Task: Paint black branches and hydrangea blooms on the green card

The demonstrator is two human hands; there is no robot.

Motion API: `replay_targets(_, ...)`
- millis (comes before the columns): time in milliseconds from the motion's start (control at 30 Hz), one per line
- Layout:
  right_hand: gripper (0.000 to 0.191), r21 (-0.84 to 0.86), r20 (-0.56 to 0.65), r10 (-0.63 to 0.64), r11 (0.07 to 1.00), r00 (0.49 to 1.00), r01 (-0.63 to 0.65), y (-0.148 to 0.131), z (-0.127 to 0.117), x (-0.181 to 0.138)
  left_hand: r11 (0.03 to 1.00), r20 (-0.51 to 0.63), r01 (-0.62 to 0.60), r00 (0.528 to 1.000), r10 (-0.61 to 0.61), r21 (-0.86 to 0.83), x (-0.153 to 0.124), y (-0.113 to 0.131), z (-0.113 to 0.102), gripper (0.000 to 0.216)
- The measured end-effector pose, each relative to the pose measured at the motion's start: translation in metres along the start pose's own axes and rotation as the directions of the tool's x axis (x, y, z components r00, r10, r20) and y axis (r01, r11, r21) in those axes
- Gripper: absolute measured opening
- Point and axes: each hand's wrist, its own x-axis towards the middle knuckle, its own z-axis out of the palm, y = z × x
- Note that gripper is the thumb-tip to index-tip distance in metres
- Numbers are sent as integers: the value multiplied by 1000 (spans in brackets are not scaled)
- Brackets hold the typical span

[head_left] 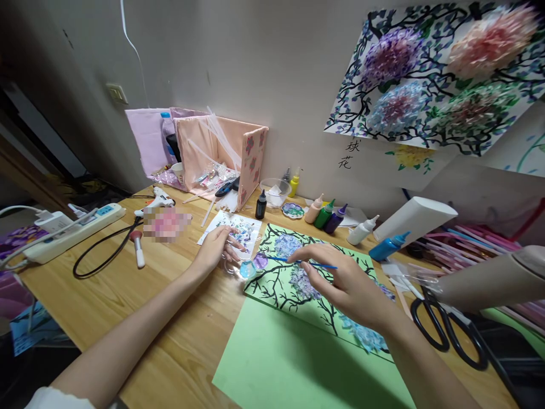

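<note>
My right hand [336, 278] is closed round a thin blue paintbrush [317, 264], whose tip points left into the purple well of a clear plastic paint palette [247, 269]. Turquoise paint fills the well beside it. At the palette's left side, my left hand [219, 245] grips it with bent fingers, partly over a paint-smeared white sheet [208, 226]. Beneath my right hand lies a green painting [281, 289] with black branches and raised blue and purple flower clusters. A plain green sheet [272, 352] extends in front of it.
Paint bottles [324, 214] stand along the wall, with a black bottle [260, 205] further left. Scissors [447, 326] lie at the right near a white tube [481, 284]. A glue gun [162, 197], its looping cord and a power strip [80, 230] occupy the left.
</note>
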Motion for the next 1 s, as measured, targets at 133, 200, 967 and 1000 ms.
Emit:
replay_targets(133, 23, -17, 10, -12, 1000, 1000, 12, 0, 1, 1, 999, -1, -38, 999, 38, 11, -3, 2, 1, 31)
replay_targets(200, 23, -12, -10, -11, 1000, 1000, 10, 1, -1, 0, 998, 1, -62, 998, 62, 20, -3, 3, 1, 32)
replay_targets(967, 20, 199, -222, 36, 980, 974, 9, 3, -20, -8, 995, -32, 100, 994, -100, 12, -12, 18, 10, 23)
replay_targets(1000, 20, 189, -200, 35, 982, 979, 3, 3, -18, -7, 995, -33, 98, 995, -98, 11, -12, 19, 10, 23)
